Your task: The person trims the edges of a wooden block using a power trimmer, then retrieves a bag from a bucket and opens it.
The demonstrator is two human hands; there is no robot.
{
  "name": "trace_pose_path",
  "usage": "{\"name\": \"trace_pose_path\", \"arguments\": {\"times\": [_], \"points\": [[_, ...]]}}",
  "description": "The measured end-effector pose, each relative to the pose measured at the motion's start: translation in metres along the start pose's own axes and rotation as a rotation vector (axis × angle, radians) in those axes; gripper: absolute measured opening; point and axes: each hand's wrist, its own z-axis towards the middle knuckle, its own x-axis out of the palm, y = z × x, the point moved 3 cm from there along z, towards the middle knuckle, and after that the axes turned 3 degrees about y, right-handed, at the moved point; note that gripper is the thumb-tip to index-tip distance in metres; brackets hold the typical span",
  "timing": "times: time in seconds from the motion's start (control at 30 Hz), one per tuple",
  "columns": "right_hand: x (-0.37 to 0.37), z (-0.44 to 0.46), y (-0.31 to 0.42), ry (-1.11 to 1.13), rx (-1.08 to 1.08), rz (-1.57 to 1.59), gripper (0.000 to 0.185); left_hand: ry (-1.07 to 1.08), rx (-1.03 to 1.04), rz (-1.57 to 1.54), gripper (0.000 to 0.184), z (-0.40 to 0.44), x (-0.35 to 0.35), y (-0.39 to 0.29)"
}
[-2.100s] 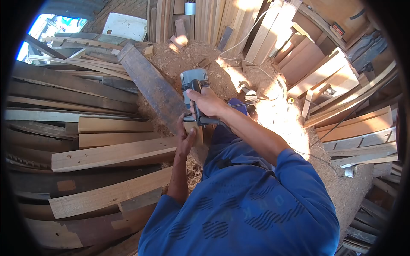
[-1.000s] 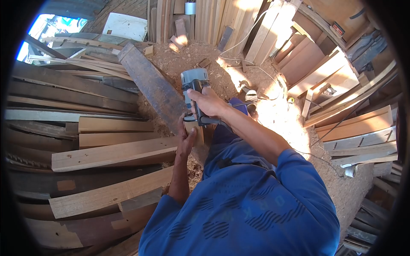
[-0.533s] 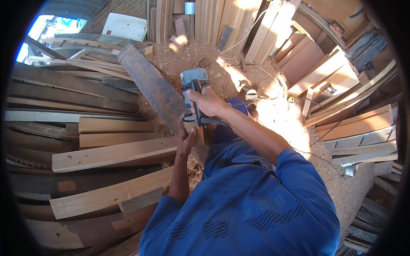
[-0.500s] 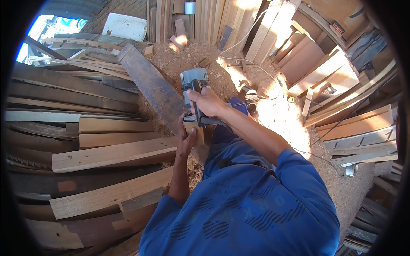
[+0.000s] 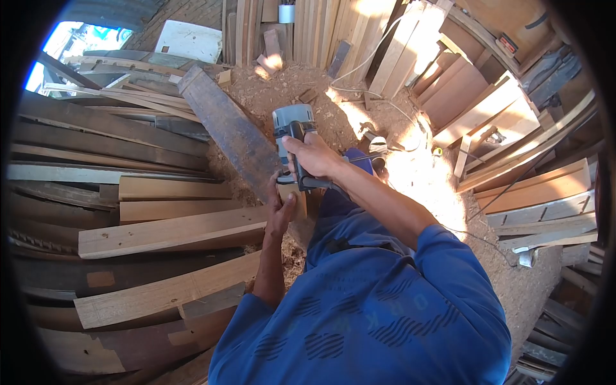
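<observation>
My right hand is wrapped round the black handle of a grey power tool. Below the tool, my left hand grips a small light wooden block, its thumb on the near side and its fingers at the far edge. The tool's base appears to touch the block, though the contact is partly hidden by my hands. Under both lies a long dark plank, slanting from the upper left down to my legs. A dark cord runs from the tool's handle under my right forearm.
Stacked boards fill the left side, some ending near my left forearm. Upright planks stand at the back. More timber leans at the right. A pale cable crosses the shavings-covered floor. A white panel lies at the upper left.
</observation>
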Motion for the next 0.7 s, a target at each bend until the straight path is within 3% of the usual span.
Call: {"name": "trace_pose_path", "arguments": {"times": [0.7], "points": [[-0.0021,-0.0010,0.0003,0.008,-0.002,-0.007,0.036,0.003,-0.008,-0.002,0.073,-0.0004,0.0017,-0.0046]]}}
